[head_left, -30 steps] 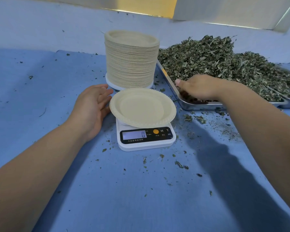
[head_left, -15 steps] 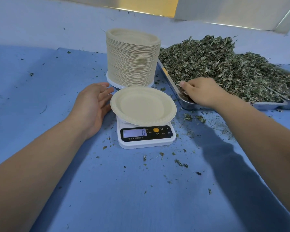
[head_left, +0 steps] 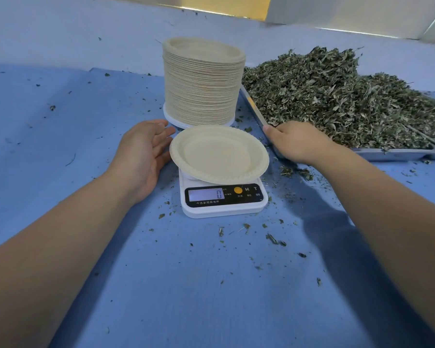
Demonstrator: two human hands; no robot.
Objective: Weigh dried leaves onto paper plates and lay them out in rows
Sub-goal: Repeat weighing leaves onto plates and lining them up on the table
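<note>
Head camera has me looking down at an empty paper plate [head_left: 219, 154] sitting on the kitchen scale [head_left: 224, 199], whose display reads 0. My left hand [head_left: 146, 156] lies relaxed, fingers loosely extended, just beside the plate's left rim; I cannot tell whether the fingertips touch it. My right hand [head_left: 299, 144] is curled knuckles-up at the near left corner of the metal tray [head_left: 392, 154], where the dried leaves [head_left: 337, 96] are heaped. I cannot tell whether it has hold of any.

The plate overhangs the scale all round and looks very light, so I judge a brush from my left hand could tip it or skew the reading. Carrying a pinch across the gap between tray and plate could drop leaves, as the crumbs [head_left: 296, 172] already lying there suggest. The tall stack of paper plates [head_left: 202, 81] stands just behind the scale, and a high reach could topple it.

Tray and heap fill the table's right side. The blue cloth [head_left: 211, 285] runs open toward the near edge and the left edge, which I judge the best room for rows. No filled plates show yet.
</note>
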